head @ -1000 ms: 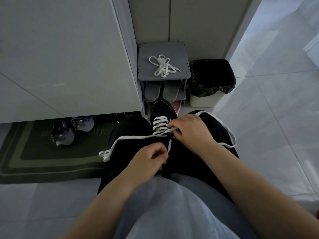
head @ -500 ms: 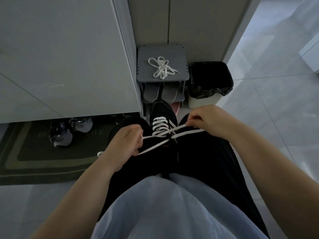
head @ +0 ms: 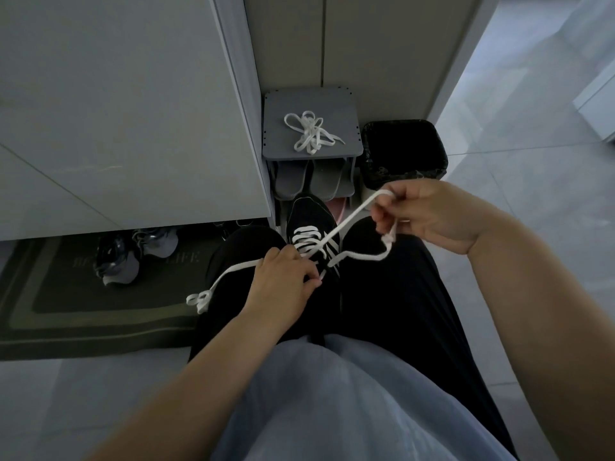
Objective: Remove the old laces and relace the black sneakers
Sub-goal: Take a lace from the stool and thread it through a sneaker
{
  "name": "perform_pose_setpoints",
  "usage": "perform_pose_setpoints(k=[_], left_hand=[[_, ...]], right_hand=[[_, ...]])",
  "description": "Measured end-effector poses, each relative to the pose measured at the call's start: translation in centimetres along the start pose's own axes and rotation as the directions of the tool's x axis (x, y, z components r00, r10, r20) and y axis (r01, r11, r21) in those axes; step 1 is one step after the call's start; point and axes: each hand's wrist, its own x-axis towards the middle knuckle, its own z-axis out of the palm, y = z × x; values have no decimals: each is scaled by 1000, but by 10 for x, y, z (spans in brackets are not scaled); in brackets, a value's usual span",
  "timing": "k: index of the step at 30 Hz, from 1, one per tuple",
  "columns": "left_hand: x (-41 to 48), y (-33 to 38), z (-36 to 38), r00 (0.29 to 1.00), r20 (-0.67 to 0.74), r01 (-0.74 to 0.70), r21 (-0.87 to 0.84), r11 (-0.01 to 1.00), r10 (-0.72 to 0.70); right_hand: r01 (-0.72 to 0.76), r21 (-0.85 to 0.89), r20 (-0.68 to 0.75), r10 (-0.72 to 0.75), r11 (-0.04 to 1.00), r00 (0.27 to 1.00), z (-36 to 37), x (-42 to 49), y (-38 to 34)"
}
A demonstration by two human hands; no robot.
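Observation:
A black sneaker [head: 307, 212] sits between my knees, toe pointing away, with a white lace [head: 346, 221] threaded through its lower eyelets. My right hand [head: 429, 216] is raised to the right of the shoe and pinches one lace end, which loops taut from the eyelets up to its fingers and hangs back down. My left hand [head: 283, 284] rests on the shoe's tongue area with fingers curled and pinches the lace near the eyelets. The other lace end trails left over my knee. A loose bundle of white laces [head: 309, 131] lies on a grey shoe rack [head: 339, 104].
Grey slippers [head: 309, 181] sit on the rack's lower shelf. A black-lined waste bin [head: 404, 151] stands to the rack's right. Grey sneakers [head: 133, 252] lie on a dark doormat [head: 66, 314] under a white cabinet [head: 116, 111] at left. Pale tiled floor stretches to the right.
My right hand has risen up and to the right, drawing a lace end out. My left hand has moved in from my left knee onto the shoe's eyelets.

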Motion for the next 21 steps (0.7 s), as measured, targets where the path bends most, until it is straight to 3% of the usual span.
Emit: perform_pose_setpoints(k=[2, 4, 5, 7, 9, 11, 13, 16, 19, 21], left_hand=[[-2, -3, 0, 1000, -9, 18, -142, 990, -19], [-6, -3, -8, 998, 18, 60, -420, 905, -58], [-9, -1, -14, 995, 50, 102, -578, 810, -90], [-15, 3, -27, 984, 125, 172, -843, 509, -127], [-19, 1, -37, 984, 149, 166, -963, 212, -95], [-21, -1, -45, 990, 144, 144, -984, 105, -14], [-21, -3, -49, 985, 168, 160, -968, 192, 30], [-18, -9, -50, 970, 239, 231, -827, 512, -52], [-15, -16, -49, 937, 323, 278, -454, 847, -134], [-14, -18, -48, 930, 342, 204, -174, 963, -136]], right_hand=[[7, -41, -80, -11, 999, 997, -4, -3, -1], [-3, -44, -136, -3, 999, 991, -6, -4, 2], [-2, -21, -167, -2, 1000, 986, -6, -4, 5], [-2, 25, -233, 8, 1000, 972, -4, -2, 11], [-10, 87, -281, 34, 996, 959, 0, 1, 17], [-29, 213, -269, 87, 977, 959, 6, 4, 23], [-62, 377, -200, 147, 924, 969, 14, 6, 28], [-124, 523, -105, 209, 843, 972, 20, 8, 32], [-187, 429, -119, 260, 884, 958, 24, 9, 33], [-229, 257, -148, 272, 939, 951, 28, 10, 33]])
